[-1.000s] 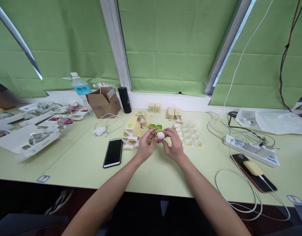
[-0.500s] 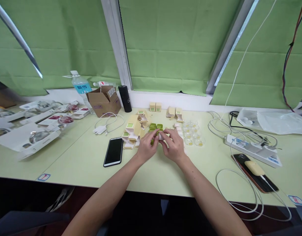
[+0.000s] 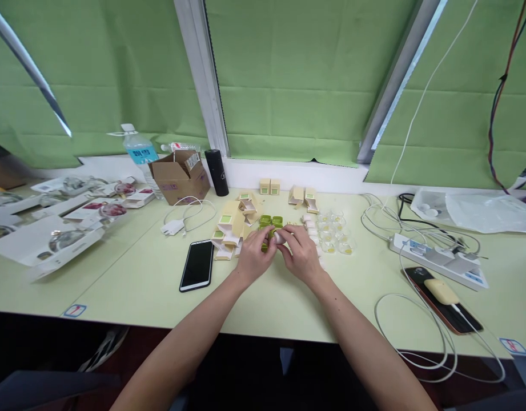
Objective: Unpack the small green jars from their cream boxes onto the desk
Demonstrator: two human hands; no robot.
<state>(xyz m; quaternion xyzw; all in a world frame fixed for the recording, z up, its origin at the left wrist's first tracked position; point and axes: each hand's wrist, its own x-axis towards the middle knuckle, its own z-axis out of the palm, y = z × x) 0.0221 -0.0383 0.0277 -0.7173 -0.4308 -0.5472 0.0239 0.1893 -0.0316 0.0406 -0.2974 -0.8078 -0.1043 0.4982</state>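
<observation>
Near the middle of the table my left hand (image 3: 256, 252) and my right hand (image 3: 302, 253) meet, fingertips closed together on a small white rounded piece (image 3: 279, 239). Its exact kind is too small to make out. Just behind my left fingers are small green square cups (image 3: 265, 220), partly hidden by the hands. Several white pieces (image 3: 310, 225) stand in a column beyond my right fingers. To their right are clear plastic domes (image 3: 345, 245) with yellow spots. Opened cream cartons (image 3: 231, 222) with green labels lie left of the hands.
A phone (image 3: 197, 265) lies left of my forearm. Behind are a brown cardboard box (image 3: 181, 181), a black flask (image 3: 217, 173) and small cream boxes (image 3: 270, 186). On the right are a power strip (image 3: 438, 261), looping white cables and another phone (image 3: 442, 305).
The white piece shows a little more between the fingertips, which have shifted slightly around it. Both hands stay in nearly the same place, and the view has moved slightly.
</observation>
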